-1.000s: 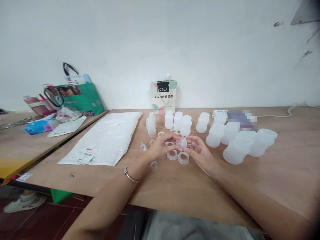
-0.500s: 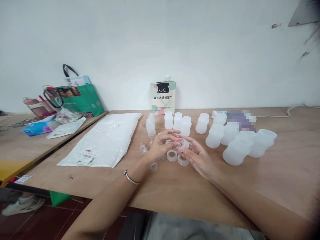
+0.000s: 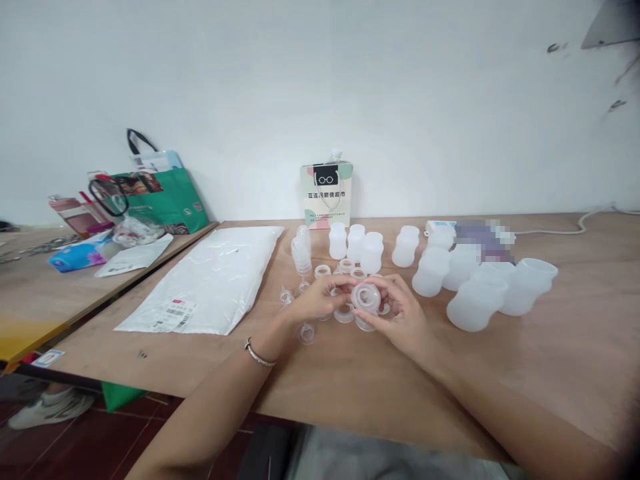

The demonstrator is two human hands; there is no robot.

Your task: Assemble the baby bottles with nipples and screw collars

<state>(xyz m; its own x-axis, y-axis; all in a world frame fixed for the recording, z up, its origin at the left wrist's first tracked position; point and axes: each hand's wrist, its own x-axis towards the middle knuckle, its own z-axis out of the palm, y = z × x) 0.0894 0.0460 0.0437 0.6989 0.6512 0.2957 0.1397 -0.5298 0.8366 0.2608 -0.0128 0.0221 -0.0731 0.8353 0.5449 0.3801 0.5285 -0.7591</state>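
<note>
- Your left hand (image 3: 320, 299) and your right hand (image 3: 401, 308) are together holding one round clear piece (image 3: 366, 298).
- This piece is facing you — translucent, colourless, showing circles inside circles.

Soft, even light across the wall (image 3: 240, 80), hazy fine detail, dark blurry right edge, pixelated patch (image 3: 485, 240).

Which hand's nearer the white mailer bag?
Left: the left hand is to the right of the white mailer bag; the right hand is farther right.
</note>
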